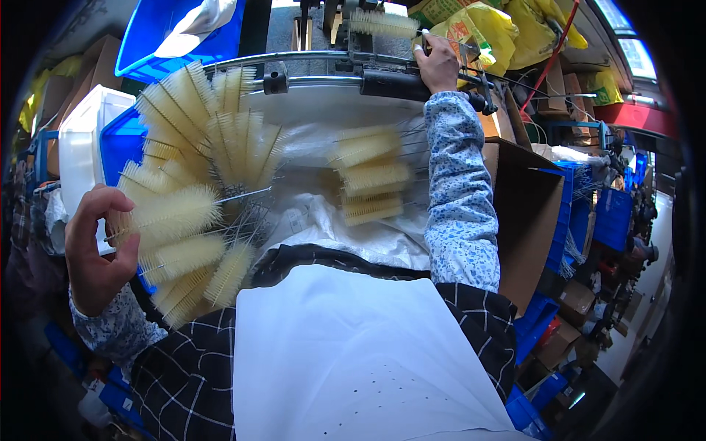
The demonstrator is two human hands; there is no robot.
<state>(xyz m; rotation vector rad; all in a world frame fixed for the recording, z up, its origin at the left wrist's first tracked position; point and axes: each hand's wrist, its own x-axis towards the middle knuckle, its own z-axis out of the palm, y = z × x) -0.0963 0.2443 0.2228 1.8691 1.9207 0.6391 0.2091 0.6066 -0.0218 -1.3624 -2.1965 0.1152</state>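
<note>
My left hand (97,246) is curled round the left end of a cream-coloured bristle brush (176,213), whose wire stem points right. That brush lies over a fanned pile of similar brushes (176,110) with twisted wire stems. At the top right my right hand (439,65) pinches the end of another brush (384,24), held level at the metal machine (360,44). Its wire is mostly hidden by the fingers. Between my arms, several more brushes (375,176) lie stacked, slightly blurred, on a white plastic sheet (309,220).
A steel rail with a black sleeve (393,84) crosses in front of the machine. Blue bin (136,44) and white tub (92,140) stand at left. Yellow bags (485,33) lie behind my right hand; an open cardboard box (522,213) is beside my right arm.
</note>
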